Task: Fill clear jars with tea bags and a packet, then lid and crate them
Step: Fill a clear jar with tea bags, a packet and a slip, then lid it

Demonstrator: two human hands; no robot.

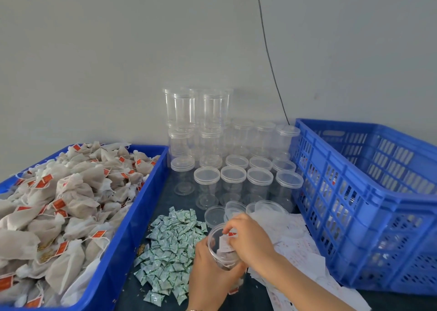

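2 hands work 1 clear round jar [221, 249]: left grip [210, 270] wraps it, right grip [246, 237] pinches a papery tea bag [224, 244].

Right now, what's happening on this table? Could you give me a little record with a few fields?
activity: a person is filling a clear jar with tea bags
left hand: grips the open jar from the side
right hand: fingers at the jar's mouth, pushing a tea bag in
tea bag supply: blue tray on the left, heaped with tagged bags
packets: loose green-and-white pile beside the jar
spare jars: lidded, standing behind, some stacked
blue crate: on the right; contents unclear
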